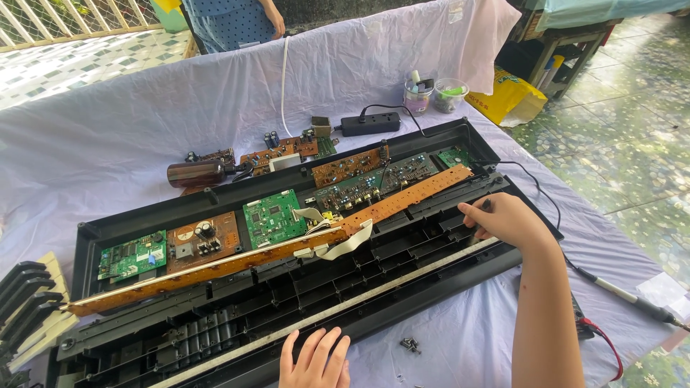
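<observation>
Scene: opened keyboard case (144, 338), a long black plastic shell, lies slantwise on a desk (108, 136) draped in pale lilac cloth.
Left hand: left hand (315, 359) rests flat on the near edge of the case, fingers spread and open, holding nothing.
Right hand: right hand (503, 219) sits on the right end of the case, fingers curled around a small dark thing; what it is cannot be told.
Inside the case: a long brown circuit strip (237, 262) runs the length of the shell, with a grey ribbon cable (345, 244) near its middle. Behind it lie green circuit boards (273, 215) and brown ones.
On the desk: loose screws (411, 345) lie just beside the left hand. A soldering iron (625, 294) lies to the right. A black power strip (370, 123) and two clear cups (431, 95) stand beyond the case. A brown bottle (195, 173) lies on its side.
Far edge: another person stands behind the desk.
</observation>
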